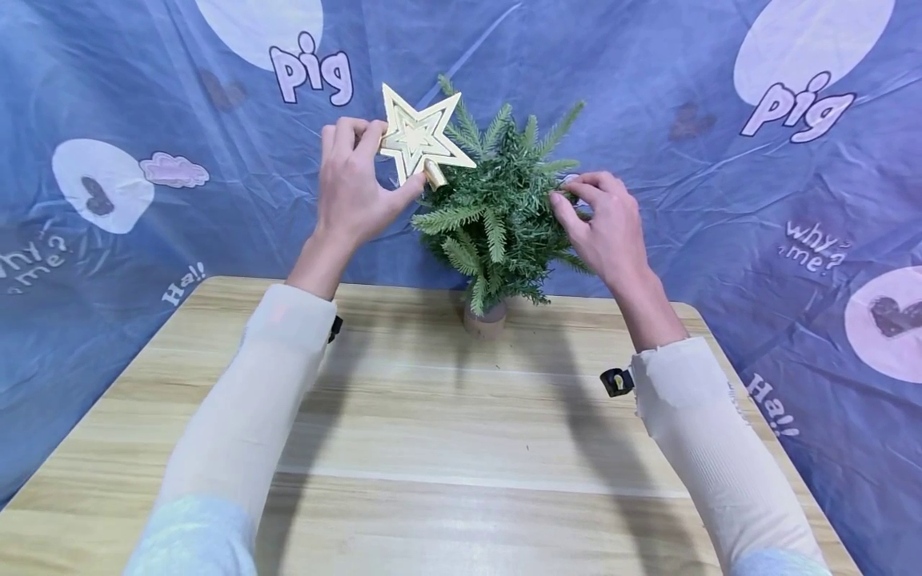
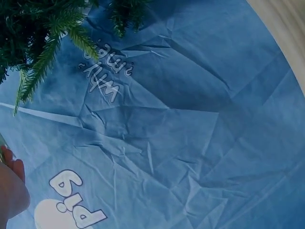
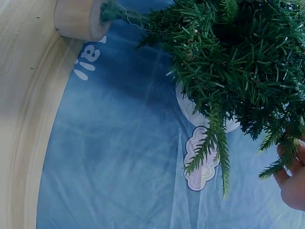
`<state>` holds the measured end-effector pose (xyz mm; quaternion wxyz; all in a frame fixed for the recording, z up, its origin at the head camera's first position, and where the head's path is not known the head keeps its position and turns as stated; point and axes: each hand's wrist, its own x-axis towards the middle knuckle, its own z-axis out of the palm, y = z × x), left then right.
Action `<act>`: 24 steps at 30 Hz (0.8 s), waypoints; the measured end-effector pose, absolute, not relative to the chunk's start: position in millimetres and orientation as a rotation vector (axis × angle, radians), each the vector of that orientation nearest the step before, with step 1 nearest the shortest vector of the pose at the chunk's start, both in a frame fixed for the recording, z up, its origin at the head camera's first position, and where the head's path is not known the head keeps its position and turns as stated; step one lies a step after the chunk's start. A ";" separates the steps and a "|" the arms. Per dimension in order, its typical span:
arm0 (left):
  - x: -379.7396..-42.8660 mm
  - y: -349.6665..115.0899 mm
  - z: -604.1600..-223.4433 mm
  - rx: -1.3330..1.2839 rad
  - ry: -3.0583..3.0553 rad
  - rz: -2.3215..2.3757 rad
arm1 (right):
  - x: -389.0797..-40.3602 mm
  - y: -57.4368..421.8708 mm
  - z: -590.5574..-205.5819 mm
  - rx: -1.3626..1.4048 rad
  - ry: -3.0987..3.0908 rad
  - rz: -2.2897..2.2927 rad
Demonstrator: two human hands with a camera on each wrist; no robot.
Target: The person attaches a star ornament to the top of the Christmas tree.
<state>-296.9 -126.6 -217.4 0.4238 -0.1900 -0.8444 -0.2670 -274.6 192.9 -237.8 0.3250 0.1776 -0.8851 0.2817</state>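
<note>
Well, star (image 1: 415,138) pinched between left fingers (image 1: 370,141), sprig (image 3: 276,165) between right fingers (image 1: 567,211), tree (image 1: 515,180) in base (image 1: 485,323)

From my head, one camera looks forward and down at the tree (image 1: 504,200), the farthest off of the three, taking in the table (image 1: 403,448) in front of it and the blue cloth (image 1: 612,48) behind it. My left-wrist camera looks from close by, past the tree toward the cloth. My right-wrist camera, also near and turned sideways, catches the tree's base (image 3: 76,20). Head and right-wrist views share that base; both wrist views share the tree and cloth.
</note>
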 end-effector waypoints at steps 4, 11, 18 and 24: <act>-300.0 -122.5 -212.0 -0.462 -2.140 -0.656 | -275.1 192.1 -238.1 0.463 -2.319 0.741; -307.0 -112.4 -203.7 -0.431 -2.168 -0.656 | -274.5 191.8 -237.4 0.458 -2.328 0.753; -313.9 -104.1 -198.6 -0.481 -2.142 -0.639 | -272.8 194.3 -237.0 0.464 -2.334 0.744; -315.7 -99.9 -194.7 -0.444 -2.172 -0.631 | -273.9 194.1 -238.2 0.467 -2.336 0.744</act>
